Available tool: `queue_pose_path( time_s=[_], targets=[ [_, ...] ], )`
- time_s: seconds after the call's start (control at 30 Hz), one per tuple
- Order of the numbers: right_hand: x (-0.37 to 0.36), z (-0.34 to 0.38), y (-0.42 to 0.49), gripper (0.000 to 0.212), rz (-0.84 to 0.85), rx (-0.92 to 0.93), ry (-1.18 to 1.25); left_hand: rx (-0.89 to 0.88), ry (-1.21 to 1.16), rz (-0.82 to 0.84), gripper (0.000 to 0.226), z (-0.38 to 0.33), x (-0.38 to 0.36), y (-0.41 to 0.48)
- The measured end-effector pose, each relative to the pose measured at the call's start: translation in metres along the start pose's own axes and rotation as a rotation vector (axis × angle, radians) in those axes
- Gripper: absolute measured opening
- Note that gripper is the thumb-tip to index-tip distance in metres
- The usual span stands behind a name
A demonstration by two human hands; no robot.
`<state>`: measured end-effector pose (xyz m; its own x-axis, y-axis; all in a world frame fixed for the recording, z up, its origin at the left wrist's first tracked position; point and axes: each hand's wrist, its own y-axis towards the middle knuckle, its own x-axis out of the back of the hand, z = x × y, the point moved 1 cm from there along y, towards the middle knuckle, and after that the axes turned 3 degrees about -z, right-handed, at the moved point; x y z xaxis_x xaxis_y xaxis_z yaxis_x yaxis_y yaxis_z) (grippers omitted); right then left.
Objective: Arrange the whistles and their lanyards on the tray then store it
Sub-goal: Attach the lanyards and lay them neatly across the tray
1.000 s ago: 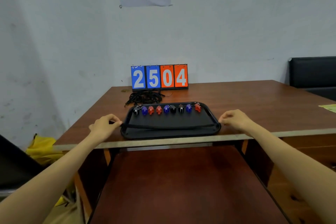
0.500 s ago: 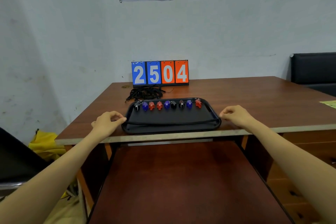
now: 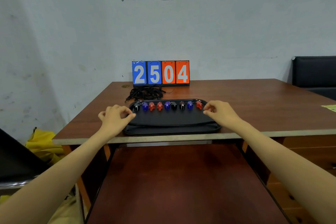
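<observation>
Tray (image 3: 172,131) sits at the near edge of the table (image 3: 254,100). Nine whistles (image 3: 167,105) lined along its far rim: black, blue, red. Bundle of black lanyards (image 3: 145,93) lies off the tray, just behind it, in front of the scoreboard (image 3: 161,72). A dark strap (image 3: 172,125) seems to run across the tray's near part; hard to confirm. Left hand (image 3: 116,116) at the tray's left rim, right hand (image 3: 221,112) at its far right corner, fingers of both curled in narrow. Whether they pinch rim, strap or nothing, cannot tell. Judgement: arranging step, whistles placed, lanyards outstanding. Next move calls for reaching past the whistle row without knocking it, then a level two-handed lift
</observation>
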<state>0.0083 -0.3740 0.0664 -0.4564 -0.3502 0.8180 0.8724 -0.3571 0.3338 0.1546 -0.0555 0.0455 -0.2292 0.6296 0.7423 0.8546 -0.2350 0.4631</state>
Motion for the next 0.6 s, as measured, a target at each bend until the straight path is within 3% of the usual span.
queue_pose_path(
  time_s=[0.37, 0.5, 0.6],
  targets=[
    [-0.059, 0.079, 0.109, 0.018, 0.179, 0.178, 0.077, -0.244, 0.056, 0.184, 0.016, -0.061, -0.05, 0.097],
    [-0.084, 0.08, 0.179, 0.025, 0.231, 0.148, -0.013, -0.268, 0.116, 0.22, 0.023, -0.066, -0.079, 0.159],
    [-0.106, 0.069, 0.225, 0.027, 0.282, 0.098, -0.089, -0.257, 0.152, 0.35, 0.027, -0.054, -0.109, 0.201]
  ],
)
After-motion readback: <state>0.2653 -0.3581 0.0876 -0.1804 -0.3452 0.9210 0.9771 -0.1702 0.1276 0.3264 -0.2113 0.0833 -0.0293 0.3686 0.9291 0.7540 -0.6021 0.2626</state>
